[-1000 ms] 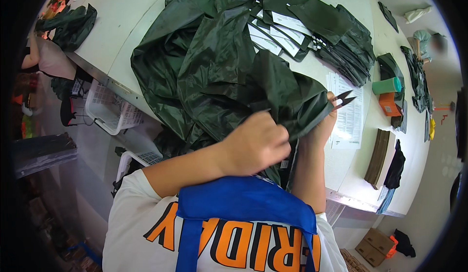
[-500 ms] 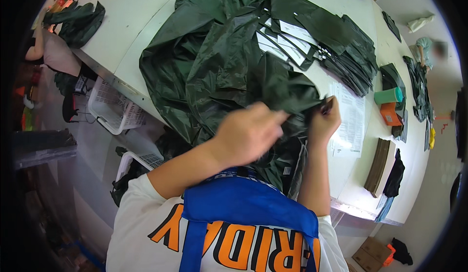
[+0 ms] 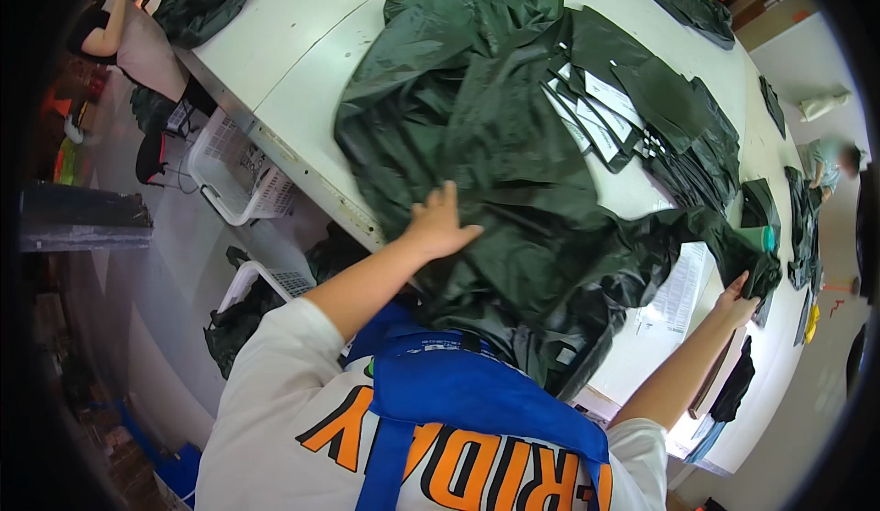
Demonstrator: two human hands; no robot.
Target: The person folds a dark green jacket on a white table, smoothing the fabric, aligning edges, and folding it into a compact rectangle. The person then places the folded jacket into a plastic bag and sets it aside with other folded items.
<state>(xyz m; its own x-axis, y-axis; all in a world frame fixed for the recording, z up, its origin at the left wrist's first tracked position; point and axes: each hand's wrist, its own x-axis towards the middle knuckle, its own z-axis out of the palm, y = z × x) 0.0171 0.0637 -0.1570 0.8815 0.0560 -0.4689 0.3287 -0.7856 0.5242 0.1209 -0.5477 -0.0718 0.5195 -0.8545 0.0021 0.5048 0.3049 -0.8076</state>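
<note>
We see a big heap of dark green cloth (image 3: 458,135) on the white table (image 3: 302,71). It is shiny and full of folds. Its near end hangs down by our blue apron (image 3: 486,392), and a long part of it runs off to the right.

Our left hand (image 3: 440,227) is flat and loose, palm down, with its fingers spread out. It seems to lie on the cloth, but the view is too blurry for us to be sure. Our right hand (image 3: 736,306) is out at the far end of the long part and has that end pinched in its fingers.

Just past that end is a green cup (image 3: 759,238), partly hidden by the cloth. Printed papers (image 3: 678,298) lie under the long part. Past the heap we see white tags (image 3: 607,106) and, beside them, a dark pile (image 3: 701,158) of folded things. On the left, below the table's edge, sits a white basket (image 3: 273,195). A person (image 3: 151,48) is up past it, near more dark green stuff (image 3: 202,16).
</note>
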